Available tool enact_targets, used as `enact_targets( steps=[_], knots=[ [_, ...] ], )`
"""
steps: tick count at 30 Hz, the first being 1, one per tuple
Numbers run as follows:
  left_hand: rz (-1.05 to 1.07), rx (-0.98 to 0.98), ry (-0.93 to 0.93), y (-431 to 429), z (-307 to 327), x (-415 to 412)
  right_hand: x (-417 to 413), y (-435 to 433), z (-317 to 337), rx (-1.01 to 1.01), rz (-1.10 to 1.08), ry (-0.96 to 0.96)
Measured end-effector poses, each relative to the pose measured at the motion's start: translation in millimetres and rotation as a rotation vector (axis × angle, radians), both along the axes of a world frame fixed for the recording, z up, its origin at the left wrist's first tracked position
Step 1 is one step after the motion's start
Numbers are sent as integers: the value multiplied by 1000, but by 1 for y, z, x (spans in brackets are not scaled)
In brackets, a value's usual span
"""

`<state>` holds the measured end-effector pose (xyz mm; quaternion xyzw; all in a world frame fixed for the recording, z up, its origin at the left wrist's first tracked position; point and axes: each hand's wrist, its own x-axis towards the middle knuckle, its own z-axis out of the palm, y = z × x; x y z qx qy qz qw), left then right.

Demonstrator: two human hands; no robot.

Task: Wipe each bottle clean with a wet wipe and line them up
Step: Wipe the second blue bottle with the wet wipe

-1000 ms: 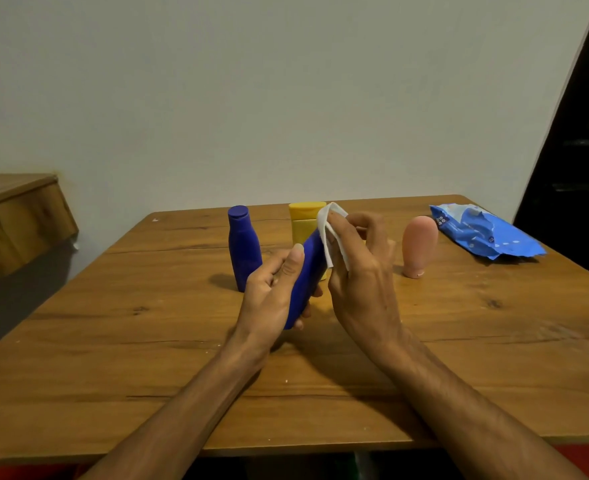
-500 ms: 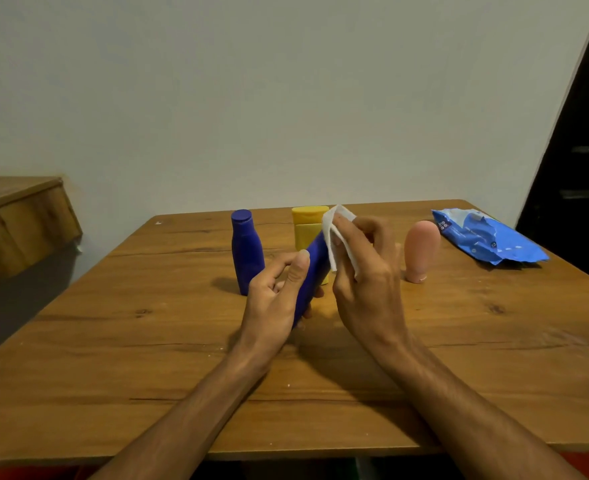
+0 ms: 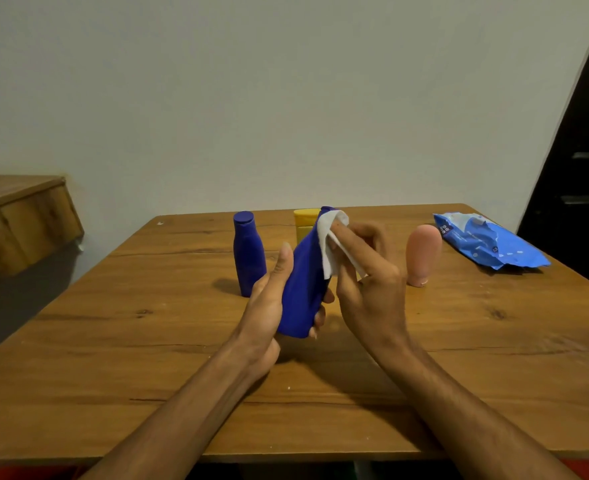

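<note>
Held blue bottle [image 3: 303, 289]: smooth, matte, deep-blue plastic, with rounded shoulders narrowing to a cap. It is tilted with the cap away from the person, and its base is lifted off the table.

Left hand [image 3: 265, 306]: grips the lower body of the held blue bottle. The thumb lies straight up the near side, the fingers curl round the back, and their tips show at the bottle's right edge.

Wet wipe [image 3: 332, 247]: a thin white sheet, folded and creased, draped over the bottle's neck and shoulder.

Right hand [image 3: 369, 289]: pinches the wet wipe and presses it against the upper bottle. The forefinger is stretched along the sheet and the other fingers are bent.

Standing blue bottle [image 3: 249, 254]: the same shape and finish, upright, just beyond and left of the left hand.

Yellow bottle [image 3: 305, 221]: boxy with a flat cap, directly behind the held bottle and mostly hidden.

Pink bottle [image 3: 422, 254]: smooth with a domed top, standing on its cap just right of the right hand.

Wipe pack [image 3: 490, 247]: a glossy, crinkled blue pouch, well to the right of the right hand.

Table [image 3: 113, 341]: wood-grain top with knots, beneath both forearms.
</note>
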<state>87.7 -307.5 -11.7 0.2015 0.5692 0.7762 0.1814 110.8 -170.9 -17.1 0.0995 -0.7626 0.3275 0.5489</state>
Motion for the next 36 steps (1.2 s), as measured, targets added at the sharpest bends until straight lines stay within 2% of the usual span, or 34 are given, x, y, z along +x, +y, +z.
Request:
enact_targets(
  steps=[9, 20, 27, 36],
  knots=[
    [-165, 116, -184, -2, 2, 0, -1, 0, 0, -48, 38, 2],
    [-223, 136, -259, -2, 4, 0, 1, -3, 5, -129, 23, -21],
    [-205, 149, -253, -3, 2, -2, 0, -5, 3, -191, 89, -92],
    [-154, 125, -214, -1, 1, 0, 0, -4, 2, -110, 46, -53]
  ],
)
